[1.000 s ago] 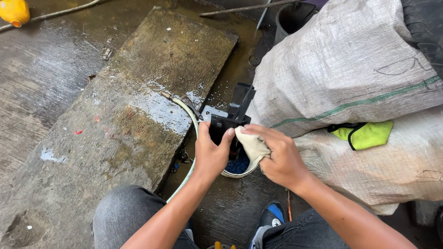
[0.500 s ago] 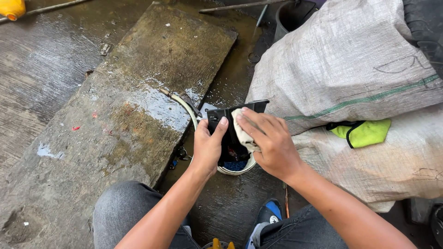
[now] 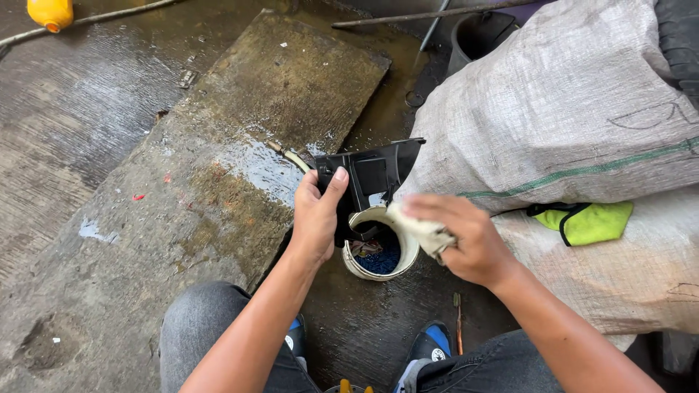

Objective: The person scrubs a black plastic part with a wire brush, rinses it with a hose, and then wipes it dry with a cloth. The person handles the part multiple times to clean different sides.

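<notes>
1. My left hand (image 3: 318, 218): fingers and thumb clamped around the lower left edge of a black moulded plastic panel (image 3: 371, 178), held upright over the tub. Half a second ago this hand sat lower and the panel looked smaller and more tucked in; now its flat face is lifted and turned towards me.
2. My right hand (image 3: 466, 236): fingers curled and pinching a dirty off-white wadded rag (image 3: 422, 229). Before, it pressed the rag against the panel; now it has drawn back to the right, the rag just off the panel's lower edge.
3. Round white plastic tub (image 3: 378, 251): on the wet ground between my knees, below the panel, dark blue contents inside; more of its rim shows than before.
4. Large grey woven sacks (image 3: 568, 124): right of my hands, unchanged.
5. Yellow-green cloth with black trim (image 3: 586, 220): lying between the sacks, unmoved.
6. Weathered wet concrete slab (image 3: 218, 167): to my left.
</notes>
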